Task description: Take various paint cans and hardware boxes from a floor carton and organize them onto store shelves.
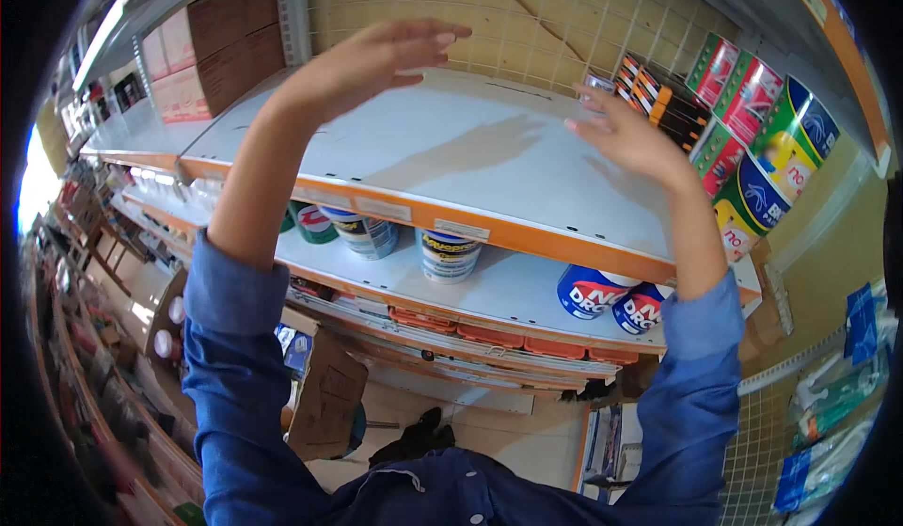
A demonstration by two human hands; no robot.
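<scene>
Both arms, in rolled blue sleeves, reach over a white metal shelf with an orange front edge. My left hand is raised above the shelf's left part, fingers apart and pointing right, with nothing in it. My right hand is over the right part, its fingers spread and empty. Just behind the right hand stand black and orange packages. To its right are stacked paint cans, some red and green, others blue, green and yellow. Shadows of the hands fall on the shelf.
Brown cardboard boxes stand on the left shelf. The lower shelf holds white and blue tubs and blue and red tubs. An open cardboard box is on the floor. Wire mesh backs the shelf; another shelf edge overhangs at right.
</scene>
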